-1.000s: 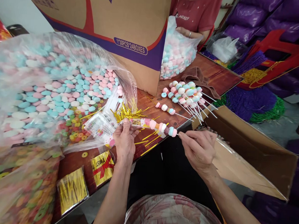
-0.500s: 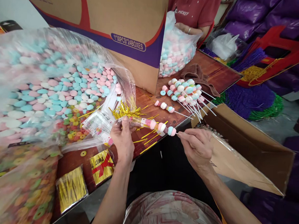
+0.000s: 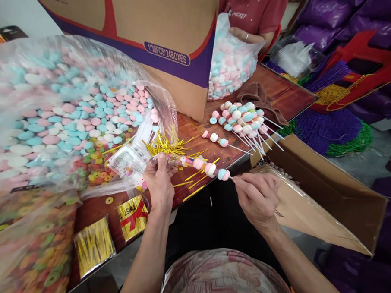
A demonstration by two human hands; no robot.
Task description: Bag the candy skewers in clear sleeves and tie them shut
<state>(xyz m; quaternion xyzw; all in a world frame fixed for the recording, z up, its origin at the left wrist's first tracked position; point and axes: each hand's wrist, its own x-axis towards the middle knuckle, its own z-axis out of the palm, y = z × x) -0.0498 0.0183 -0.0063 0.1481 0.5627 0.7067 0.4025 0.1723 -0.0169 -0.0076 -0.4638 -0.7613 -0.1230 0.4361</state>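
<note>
My right hand (image 3: 257, 196) pinches the bare stick end of a candy skewer (image 3: 210, 168) strung with pink, white and blue marshmallow pieces. My left hand (image 3: 159, 180) grips a small clear plastic sleeve (image 3: 172, 159) over the skewer's far tip, above the table edge. Loose gold twist ties (image 3: 165, 146) lie just beyond my left hand. A stack of printed clear sleeves (image 3: 129, 163) rests to its left.
A big open bag of pastel marshmallows (image 3: 70, 111) fills the left. Finished skewers (image 3: 240, 120) lie at centre right beside a brown cloth (image 3: 259, 97). A tall carton (image 3: 161, 41) stands behind; an open carton (image 3: 326, 195) sits right. Another person (image 3: 253, 19) handles a second candy bag (image 3: 229, 63).
The skewer has slid slightly left into the clear sleeve, and my right hand followed it a little. My left hand stays put.
</note>
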